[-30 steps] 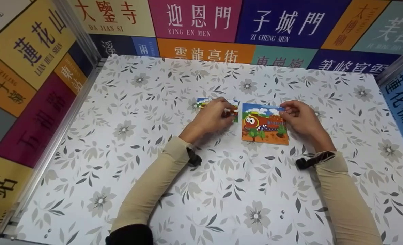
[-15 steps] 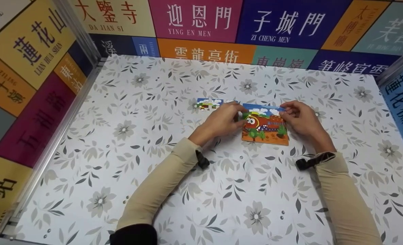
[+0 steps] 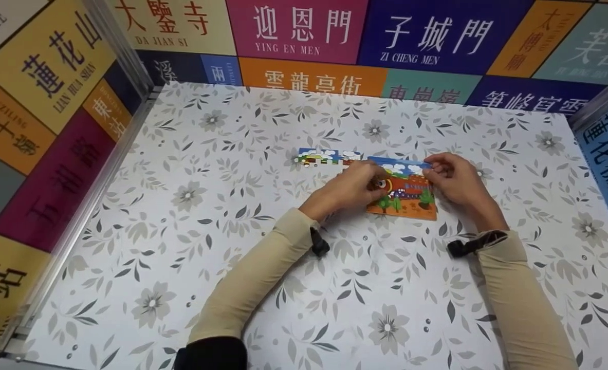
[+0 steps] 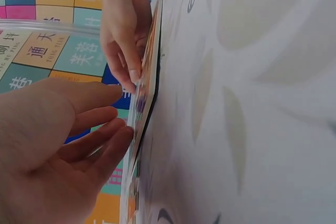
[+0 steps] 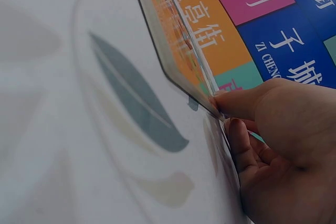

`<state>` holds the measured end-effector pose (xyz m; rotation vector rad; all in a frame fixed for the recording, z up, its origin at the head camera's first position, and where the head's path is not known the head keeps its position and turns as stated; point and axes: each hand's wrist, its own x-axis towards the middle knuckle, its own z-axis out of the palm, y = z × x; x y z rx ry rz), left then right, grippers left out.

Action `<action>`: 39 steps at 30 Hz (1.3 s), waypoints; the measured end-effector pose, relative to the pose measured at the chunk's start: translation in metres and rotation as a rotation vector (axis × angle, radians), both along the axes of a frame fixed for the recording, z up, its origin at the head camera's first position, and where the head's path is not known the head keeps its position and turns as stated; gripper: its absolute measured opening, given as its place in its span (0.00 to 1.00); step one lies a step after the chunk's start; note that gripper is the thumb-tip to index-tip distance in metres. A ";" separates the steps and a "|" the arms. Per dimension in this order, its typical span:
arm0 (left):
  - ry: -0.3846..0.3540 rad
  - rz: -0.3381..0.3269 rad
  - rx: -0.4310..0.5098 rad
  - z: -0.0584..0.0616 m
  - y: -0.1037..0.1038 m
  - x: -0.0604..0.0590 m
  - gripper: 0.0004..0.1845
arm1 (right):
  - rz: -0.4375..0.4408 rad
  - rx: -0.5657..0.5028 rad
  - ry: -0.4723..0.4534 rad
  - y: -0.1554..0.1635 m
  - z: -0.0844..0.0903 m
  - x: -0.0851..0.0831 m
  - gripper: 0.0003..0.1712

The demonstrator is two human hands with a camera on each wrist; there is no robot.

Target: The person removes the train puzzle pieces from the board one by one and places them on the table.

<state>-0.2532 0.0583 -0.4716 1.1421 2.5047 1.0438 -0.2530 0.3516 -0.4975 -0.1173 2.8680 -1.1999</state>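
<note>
A small picture puzzle (image 3: 410, 197) with a cartoon train lies flat on the flowered table (image 3: 221, 169). My left hand (image 3: 373, 180) covers its left part; in the left wrist view my left hand's (image 4: 123, 114) straight fingers (image 4: 113, 139) touch the puzzle's edge (image 4: 148, 85). I see no piece in it. My right hand (image 3: 432, 167) is at the puzzle's upper right corner. In the right wrist view my right hand (image 5: 223, 114) pinches that corner of the puzzle (image 5: 176, 45) between thumb and fingers.
Loose puzzle pieces (image 3: 318, 156) with sky and clouds lie just left of the puzzle. Colourful sign walls (image 3: 304, 31) enclose the table at the back and on both sides, with metal rails (image 3: 103, 174) along the edges.
My left hand has moved right, from the loose pieces onto the puzzle's left part, uncovering those pieces. My right hand has stayed at the upper right corner.
</note>
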 end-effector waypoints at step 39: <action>-0.036 -0.015 -0.043 -0.007 0.023 -0.002 0.18 | -0.019 0.019 -0.031 -0.001 0.002 0.000 0.23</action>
